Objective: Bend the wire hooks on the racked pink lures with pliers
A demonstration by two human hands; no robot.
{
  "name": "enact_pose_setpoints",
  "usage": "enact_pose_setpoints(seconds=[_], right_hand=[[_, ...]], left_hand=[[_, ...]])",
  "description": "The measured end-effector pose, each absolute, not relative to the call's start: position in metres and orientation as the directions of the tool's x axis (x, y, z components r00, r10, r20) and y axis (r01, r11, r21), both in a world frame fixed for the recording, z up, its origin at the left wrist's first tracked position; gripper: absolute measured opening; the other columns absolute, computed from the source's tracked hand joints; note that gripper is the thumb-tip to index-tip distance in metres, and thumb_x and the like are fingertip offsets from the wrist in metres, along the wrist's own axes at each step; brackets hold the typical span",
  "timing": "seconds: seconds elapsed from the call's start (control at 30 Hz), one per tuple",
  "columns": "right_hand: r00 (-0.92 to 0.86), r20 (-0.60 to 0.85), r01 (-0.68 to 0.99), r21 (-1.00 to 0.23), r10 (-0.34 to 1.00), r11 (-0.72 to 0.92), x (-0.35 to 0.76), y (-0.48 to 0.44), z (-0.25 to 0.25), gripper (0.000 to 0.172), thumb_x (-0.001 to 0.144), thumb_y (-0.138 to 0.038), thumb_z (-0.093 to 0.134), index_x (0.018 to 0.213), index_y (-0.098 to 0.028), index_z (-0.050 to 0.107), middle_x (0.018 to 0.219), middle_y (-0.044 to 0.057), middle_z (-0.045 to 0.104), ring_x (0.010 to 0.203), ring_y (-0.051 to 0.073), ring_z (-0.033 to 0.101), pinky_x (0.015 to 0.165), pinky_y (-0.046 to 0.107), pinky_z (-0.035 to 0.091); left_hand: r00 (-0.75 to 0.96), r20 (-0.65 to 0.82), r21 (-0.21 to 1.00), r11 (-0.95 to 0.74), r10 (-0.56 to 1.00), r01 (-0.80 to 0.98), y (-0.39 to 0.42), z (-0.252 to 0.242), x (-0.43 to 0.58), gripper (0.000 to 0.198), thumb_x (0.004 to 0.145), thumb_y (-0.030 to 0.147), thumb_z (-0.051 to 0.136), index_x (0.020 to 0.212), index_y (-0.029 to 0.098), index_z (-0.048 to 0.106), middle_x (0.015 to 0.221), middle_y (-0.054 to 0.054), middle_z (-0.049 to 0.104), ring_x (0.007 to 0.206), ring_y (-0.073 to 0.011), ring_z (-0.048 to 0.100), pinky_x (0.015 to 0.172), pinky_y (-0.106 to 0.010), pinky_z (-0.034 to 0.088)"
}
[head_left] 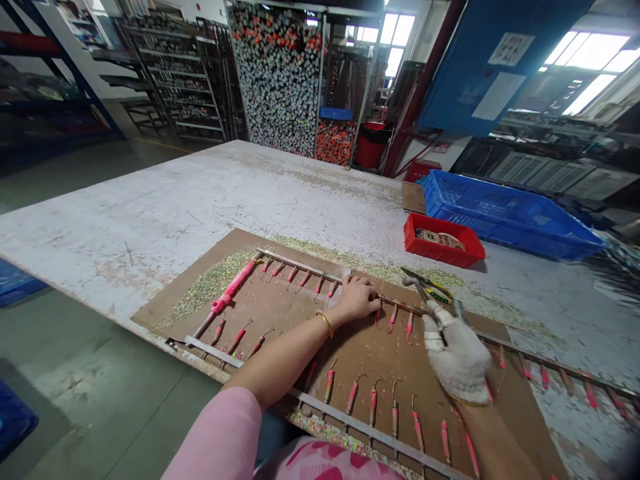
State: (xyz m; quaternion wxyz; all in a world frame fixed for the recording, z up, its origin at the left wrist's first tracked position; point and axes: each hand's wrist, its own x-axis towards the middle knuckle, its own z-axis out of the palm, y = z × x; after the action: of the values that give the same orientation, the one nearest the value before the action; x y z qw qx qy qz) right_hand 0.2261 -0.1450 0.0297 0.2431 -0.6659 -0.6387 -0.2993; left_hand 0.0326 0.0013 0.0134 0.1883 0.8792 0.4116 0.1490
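A long metal frame point(300, 265) lies on a brown board point(280, 300), with several pink-coated pieces with hooked ends point(374, 403) along its bars. My bare left hand point(356, 298), a bracelet at the wrist, has its fingers curled over the far bar, next to a pink piece. In a white glove, my right hand point(457, 357) is closed around a grey metal hand tool point(420, 288), its kind partly hidden by the fingers. Pliers with yellow and black handles point(437, 290) lie just beyond it. Pink wrapping point(233, 290) covers the frame's left end bar.
Yellow-green and pink chips point(213, 283) are scattered over the board and white table point(200, 193). A red bin point(443, 241) with small contents and a blue crate point(510, 213) stand at the right. Loaded racks point(280, 80) rise behind the table.
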Motion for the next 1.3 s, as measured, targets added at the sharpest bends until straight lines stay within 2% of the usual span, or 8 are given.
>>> enact_pose_setpoints(seconds=[0.17,0.33,0.5,0.67,0.83,0.97,1.13,1.3], right_hand=[[-0.115,0.501,0.991,0.121,0.858,0.062,0.2229,-0.145,0.0313,0.036,0.102,-0.032,0.05,0.126,-0.029,0.076,0.068,0.001,0.069,0.06,0.017,0.057,0.068,0.031,0.039],[0.12,0.682,0.992,-0.108,0.721,-0.063,0.2231,-0.1475,0.0304,0.04,0.103,-0.039,0.05,0.129,-0.021,0.074,0.092,0.008,0.078,0.081,0.021,0.068,0.084,0.033,0.047],[-0.051,0.472,0.999,0.031,0.88,0.041,0.2249,-0.1456,0.0267,0.038,0.102,-0.035,0.047,0.126,-0.027,0.076,0.074,0.001,0.074,0.063,0.017,0.061,0.067,0.031,0.042],[0.095,0.683,0.995,-0.069,0.724,-0.065,0.2239,-0.1452,0.028,0.039,0.102,-0.038,0.051,0.13,-0.021,0.074,0.085,0.007,0.077,0.077,0.019,0.067,0.081,0.031,0.046],[-0.058,0.448,0.998,0.029,0.892,0.05,0.2243,-0.1427,0.0259,0.038,0.1,-0.032,0.047,0.128,-0.029,0.074,0.08,0.001,0.076,0.064,0.017,0.063,0.066,0.03,0.043],[0.123,0.668,0.986,-0.165,0.734,-0.015,0.2251,-0.1443,0.0247,0.042,0.102,-0.039,0.049,0.135,-0.021,0.069,0.107,0.008,0.08,0.092,0.023,0.071,0.091,0.035,0.05],[0.021,0.48,0.995,-0.096,0.877,0.029,0.2236,-0.1431,0.0241,0.039,0.101,-0.037,0.048,0.128,-0.027,0.074,0.087,0.002,0.079,0.07,0.019,0.069,0.072,0.031,0.05],[0.212,0.657,0.967,-0.247,0.723,-0.06,0.2231,-0.1455,0.0274,0.044,0.102,-0.043,0.051,0.134,-0.02,0.071,0.098,0.008,0.08,0.095,0.025,0.074,0.091,0.036,0.053]], left_hand=[[0.608,0.117,0.466,-0.584,0.785,0.665,0.0021,0.0106,0.033,0.021,0.091,0.038,0.064,0.087,0.023,0.078,0.107,-0.005,0.07,0.11,-0.0249,0.058,0.11,-0.044,0.033],[0.608,0.121,0.47,-0.585,0.784,0.661,0.0029,0.0087,0.033,0.021,0.09,0.038,0.065,0.086,0.023,0.079,0.104,-0.005,0.07,0.107,-0.0243,0.058,0.11,-0.044,0.033],[0.603,0.124,0.483,-0.579,0.788,0.657,0.0029,0.0093,0.0325,0.021,0.09,0.037,0.065,0.086,0.022,0.079,0.106,-0.005,0.071,0.11,-0.0246,0.059,0.11,-0.045,0.033],[0.605,0.118,0.469,-0.581,0.788,0.665,0.0026,0.0103,0.0325,0.021,0.09,0.037,0.065,0.086,0.023,0.079,0.104,-0.005,0.071,0.107,-0.0242,0.059,0.109,-0.045,0.034],[0.603,0.132,0.476,-0.584,0.786,0.657,0.0026,0.0093,0.0329,0.022,0.091,0.037,0.064,0.086,0.022,0.079,0.106,-0.005,0.071,0.11,-0.0246,0.059,0.11,-0.045,0.033],[0.615,0.126,0.469,-0.593,0.779,0.655,0.0034,0.0078,0.0326,0.022,0.091,0.038,0.064,0.085,0.023,0.079,0.104,-0.005,0.072,0.107,-0.0242,0.059,0.11,-0.044,0.033],[0.615,0.135,0.476,-0.595,0.777,0.647,0.0043,0.0077,0.0312,0.023,0.092,0.038,0.063,0.087,0.023,0.08,0.108,-0.005,0.072,0.11,-0.0244,0.059,0.11,-0.045,0.033],[0.637,0.114,0.458,-0.609,0.762,0.647,0.0041,0.0089,0.0305,0.023,0.093,0.038,0.063,0.088,0.023,0.08,0.108,-0.005,0.072,0.108,-0.0242,0.059,0.11,-0.045,0.033]])
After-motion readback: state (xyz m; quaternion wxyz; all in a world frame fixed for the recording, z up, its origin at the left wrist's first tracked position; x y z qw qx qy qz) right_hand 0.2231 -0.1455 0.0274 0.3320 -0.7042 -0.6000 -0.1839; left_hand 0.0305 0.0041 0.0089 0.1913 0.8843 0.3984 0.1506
